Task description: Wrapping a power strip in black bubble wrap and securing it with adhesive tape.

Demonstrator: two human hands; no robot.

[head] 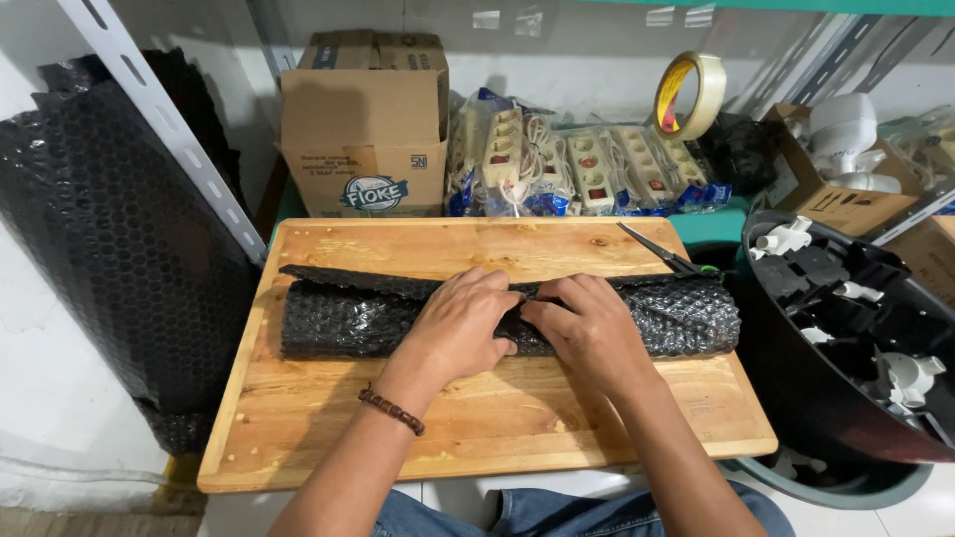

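Cramped shelving and white walls close in around a wooden worktop [328, 418], a pale board whose near edge sits just above the person's denim-clad lap. Bare wood shows along the near strip and the far strip; the middle is taken up from left to right by a long bundle [338, 318] wrapped in black bubble wrap, lying crosswise with its right end close to the board's right edge. A big roll of black bubble wrap [109, 239] stands just off the left edge, behind a slanted white metal rail [169, 129]. Off the right edge, a round black tub [796, 398] holding white and black plastic parts crowds the board's corner. At the far right corner a pair of scissors [662, 254] lies partly over the bundle's end. Beyond the far edge stand a cardboard box [363, 129], packs of power strips [587, 169], and a roll of clear tape [691, 94] leaning upright.

Both hands rest on the middle of the bundle, side by side and touching. The left hand [460, 323], with a bead bracelet [391, 410] on its wrist, lies palm down with fingers curved over the wrap. The right hand [589, 328] also presses down, its fingers bent toward the seam between the hands. Each grip is loosely curled and pressing on the wrap rather than pinching it.
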